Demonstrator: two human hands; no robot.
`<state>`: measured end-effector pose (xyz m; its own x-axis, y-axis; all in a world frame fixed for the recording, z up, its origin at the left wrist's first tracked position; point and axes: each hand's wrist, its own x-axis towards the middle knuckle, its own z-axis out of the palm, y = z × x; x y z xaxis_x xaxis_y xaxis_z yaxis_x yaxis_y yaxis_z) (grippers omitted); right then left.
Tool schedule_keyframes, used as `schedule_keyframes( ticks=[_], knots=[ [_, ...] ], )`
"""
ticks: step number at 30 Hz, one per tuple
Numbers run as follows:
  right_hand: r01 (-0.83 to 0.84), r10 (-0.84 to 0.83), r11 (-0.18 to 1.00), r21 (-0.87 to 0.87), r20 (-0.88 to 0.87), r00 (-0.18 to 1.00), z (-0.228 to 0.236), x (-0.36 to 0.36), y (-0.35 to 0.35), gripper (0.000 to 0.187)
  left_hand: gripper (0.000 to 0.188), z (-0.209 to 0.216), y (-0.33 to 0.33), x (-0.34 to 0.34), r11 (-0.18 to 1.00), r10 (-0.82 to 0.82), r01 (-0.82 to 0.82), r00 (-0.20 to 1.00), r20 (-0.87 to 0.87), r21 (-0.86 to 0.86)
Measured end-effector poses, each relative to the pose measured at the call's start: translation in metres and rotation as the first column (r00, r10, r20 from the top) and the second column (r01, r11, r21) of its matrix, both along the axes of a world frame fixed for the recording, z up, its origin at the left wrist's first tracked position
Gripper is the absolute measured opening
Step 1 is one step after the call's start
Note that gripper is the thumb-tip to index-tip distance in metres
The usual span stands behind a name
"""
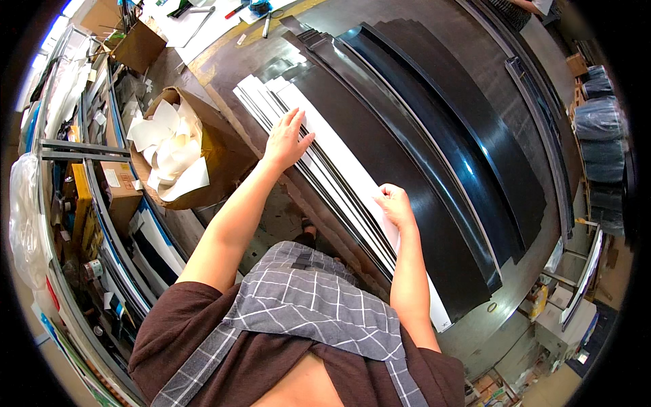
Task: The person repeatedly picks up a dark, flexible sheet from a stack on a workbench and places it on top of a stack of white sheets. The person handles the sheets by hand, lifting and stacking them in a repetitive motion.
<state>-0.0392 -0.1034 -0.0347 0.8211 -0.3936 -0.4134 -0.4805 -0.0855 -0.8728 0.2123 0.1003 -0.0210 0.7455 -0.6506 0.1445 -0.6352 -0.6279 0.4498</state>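
Observation:
Long white strips (339, 144) lie side by side with dark gaps between them along the near edge of a dark table. My left hand (287, 141) rests flat on their far-left part, fingers stretched out and thumb spread. Further along to the right, my right hand (395, 205) is closed, thumb and curled fingers pinching the edge of the widest white strip. Beyond the strips lie long black sheets (380, 156), some flat and some with glossy raised or curved edges, such as the shiny dark-blue one (434, 129).
A cardboard box (227, 159) full of white paper scraps (178, 146) stands left of the table. Racks (85, 159) crowded with sheets and boxes line the left side. Wrapped rolls (600, 129) are stacked at right. A marker (266, 24) lies at the far end.

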Motion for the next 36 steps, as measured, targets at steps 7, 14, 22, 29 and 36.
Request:
schedule_keyframes(
  ticks=[7, 14, 22, 29, 36],
  knots=[
    [-0.013, 0.012, 1.000, -0.007, -0.015, 1.000, -0.002, 0.003, -0.001, 0.010, 0.060, 0.004, -0.003, 0.011, 0.997, 0.023, -0.023, 1.000, 0.001, 0.069],
    [-0.054, 0.050, 0.994, -0.094, -0.044, 0.998, -0.009, -0.001, -0.005, 0.012, 0.037, -0.005, -0.007, 0.030, 0.999, 0.031, -0.031, 0.999, 0.019, -0.026],
    [-0.198, 0.187, 0.980, 0.007, -0.371, 0.910, 0.022, -0.121, -0.042, 0.023, 0.039, -0.006, -0.012, 0.030, 0.996, 0.055, -0.058, 0.997, 0.056, 0.066],
    [0.029, -0.081, 0.994, -0.104, -0.536, 0.840, 0.036, -0.223, -0.046, 0.031, 0.049, -0.009, -0.015, 0.034, 0.985, 0.075, -0.079, 0.997, 0.034, 0.154],
    [-0.030, -0.063, 0.986, -0.164, -0.531, 0.845, 0.035, -0.221, -0.045, 0.028, 0.048, -0.015, -0.017, 0.044, 0.980, 0.024, -0.038, 0.997, 0.074, 0.193]
  ],
)
